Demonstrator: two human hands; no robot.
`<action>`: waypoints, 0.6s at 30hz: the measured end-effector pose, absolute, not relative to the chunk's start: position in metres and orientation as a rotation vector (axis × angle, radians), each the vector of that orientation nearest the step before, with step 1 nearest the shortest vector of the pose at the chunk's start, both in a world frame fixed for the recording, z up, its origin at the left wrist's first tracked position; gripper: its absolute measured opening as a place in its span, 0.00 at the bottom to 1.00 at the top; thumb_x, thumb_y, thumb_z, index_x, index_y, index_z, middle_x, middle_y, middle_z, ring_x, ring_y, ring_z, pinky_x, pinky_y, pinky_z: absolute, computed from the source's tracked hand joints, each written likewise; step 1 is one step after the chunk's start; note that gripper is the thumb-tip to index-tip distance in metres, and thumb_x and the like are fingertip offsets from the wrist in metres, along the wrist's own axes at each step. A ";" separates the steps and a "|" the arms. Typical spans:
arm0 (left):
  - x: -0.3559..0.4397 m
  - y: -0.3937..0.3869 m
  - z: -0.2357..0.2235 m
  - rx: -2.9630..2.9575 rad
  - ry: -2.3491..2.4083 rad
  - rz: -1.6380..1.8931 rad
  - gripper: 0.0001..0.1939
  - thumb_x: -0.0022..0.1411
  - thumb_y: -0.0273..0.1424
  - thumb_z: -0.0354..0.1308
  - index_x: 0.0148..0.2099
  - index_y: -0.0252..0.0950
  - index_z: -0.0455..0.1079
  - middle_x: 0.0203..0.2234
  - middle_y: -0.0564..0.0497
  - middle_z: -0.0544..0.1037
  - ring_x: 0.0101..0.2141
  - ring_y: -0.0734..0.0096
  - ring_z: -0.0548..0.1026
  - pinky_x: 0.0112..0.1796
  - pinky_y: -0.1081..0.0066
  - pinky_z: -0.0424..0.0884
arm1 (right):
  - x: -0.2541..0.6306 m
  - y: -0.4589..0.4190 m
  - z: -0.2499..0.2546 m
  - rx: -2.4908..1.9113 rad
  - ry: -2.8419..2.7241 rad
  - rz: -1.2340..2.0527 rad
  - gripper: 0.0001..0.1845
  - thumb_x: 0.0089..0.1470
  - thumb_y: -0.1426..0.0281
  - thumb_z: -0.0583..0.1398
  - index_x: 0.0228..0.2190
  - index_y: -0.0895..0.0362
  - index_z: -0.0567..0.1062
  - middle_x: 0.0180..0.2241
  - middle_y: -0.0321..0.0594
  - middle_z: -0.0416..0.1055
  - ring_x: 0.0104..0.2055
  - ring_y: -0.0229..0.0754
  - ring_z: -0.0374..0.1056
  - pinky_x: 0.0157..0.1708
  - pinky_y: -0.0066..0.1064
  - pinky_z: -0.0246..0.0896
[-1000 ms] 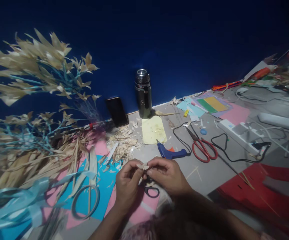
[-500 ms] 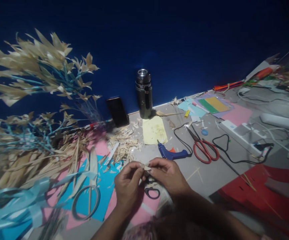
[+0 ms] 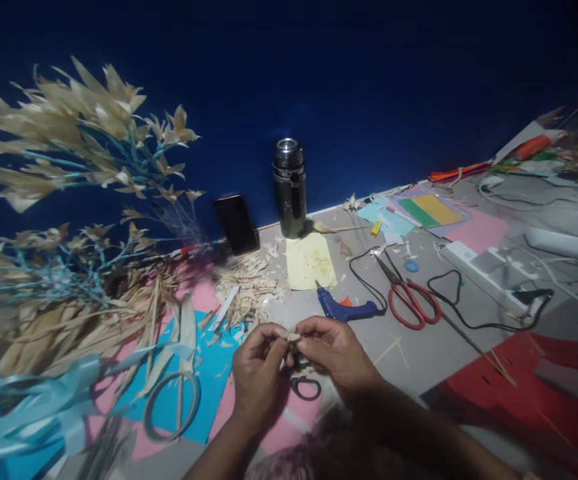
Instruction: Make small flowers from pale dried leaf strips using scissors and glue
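My left hand (image 3: 257, 370) and my right hand (image 3: 335, 352) meet in front of me, fingertips pinched together on a small pale dried-leaf piece (image 3: 287, 333). Both hands hover just above the grey table. Under them lies a pair of black-handled scissors (image 3: 305, 385), partly hidden by my fingers. A blue glue gun (image 3: 343, 309) lies just beyond my right hand, its black cord running right. A pile of pale leaf scraps (image 3: 246, 288) sits beyond my left hand.
Blue-stemmed branches with dried leaves (image 3: 69, 153) fill the left. A tape ring (image 3: 171, 403) lies on blue and pink paper. A steel flask (image 3: 289, 187), a phone (image 3: 236, 224), a yellow sheet (image 3: 310, 261), red scissors (image 3: 409, 300) and a power strip (image 3: 489, 263) stand beyond.
Both hands stay pinched on the leaf piece, with only slight finger movement. The view has shifted a little.
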State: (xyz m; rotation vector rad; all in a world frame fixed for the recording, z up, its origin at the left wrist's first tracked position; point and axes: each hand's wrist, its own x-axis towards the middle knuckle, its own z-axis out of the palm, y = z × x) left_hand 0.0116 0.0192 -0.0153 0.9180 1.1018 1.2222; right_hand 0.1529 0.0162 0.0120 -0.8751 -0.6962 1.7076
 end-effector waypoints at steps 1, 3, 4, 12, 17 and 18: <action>0.012 0.019 -0.014 0.917 1.090 1.209 0.10 0.59 0.37 0.68 0.34 0.37 0.72 0.17 0.57 0.73 0.20 0.76 0.69 0.25 0.75 0.66 | 0.153 0.016 0.012 -0.902 -0.715 1.693 0.13 0.46 0.66 0.70 0.31 0.59 0.76 0.22 0.36 0.76 0.25 0.37 0.72 0.30 0.29 0.68; 0.012 0.019 -0.012 0.919 1.059 1.175 0.12 0.59 0.37 0.68 0.33 0.37 0.71 0.16 0.57 0.73 0.19 0.76 0.69 0.24 0.76 0.65 | 0.153 0.016 0.010 -0.970 -0.758 1.651 0.12 0.45 0.67 0.69 0.31 0.59 0.75 0.22 0.36 0.76 0.25 0.38 0.73 0.28 0.28 0.67; 0.013 0.019 -0.011 0.912 1.042 1.165 0.12 0.59 0.38 0.68 0.33 0.36 0.71 0.16 0.57 0.73 0.19 0.76 0.69 0.24 0.76 0.65 | 0.152 0.015 0.009 -1.005 -0.779 1.630 0.11 0.45 0.67 0.69 0.31 0.59 0.75 0.21 0.35 0.75 0.24 0.38 0.73 0.27 0.27 0.66; 0.009 0.025 -0.010 0.801 0.942 1.089 0.14 0.54 0.35 0.73 0.31 0.35 0.71 0.15 0.56 0.76 0.18 0.76 0.73 0.24 0.76 0.67 | 0.154 0.014 0.000 -1.194 -1.179 1.109 0.03 0.46 0.74 0.61 0.27 0.57 0.77 0.25 0.36 0.71 0.26 0.37 0.69 0.25 0.26 0.62; 0.008 0.029 -0.009 0.707 0.820 1.037 0.14 0.50 0.32 0.75 0.28 0.34 0.72 0.16 0.53 0.78 0.17 0.75 0.74 0.26 0.75 0.70 | 0.154 0.013 -0.003 -1.121 -1.257 1.030 0.04 0.49 0.75 0.60 0.28 0.57 0.76 0.28 0.37 0.71 0.23 0.35 0.71 0.22 0.25 0.62; 0.009 0.029 -0.009 0.666 0.788 1.027 0.14 0.50 0.31 0.75 0.28 0.34 0.72 0.15 0.53 0.79 0.17 0.75 0.74 0.26 0.76 0.69 | 0.154 0.013 -0.004 -1.099 -1.228 1.092 0.03 0.50 0.74 0.60 0.28 0.57 0.75 0.28 0.37 0.71 0.22 0.35 0.71 0.21 0.25 0.62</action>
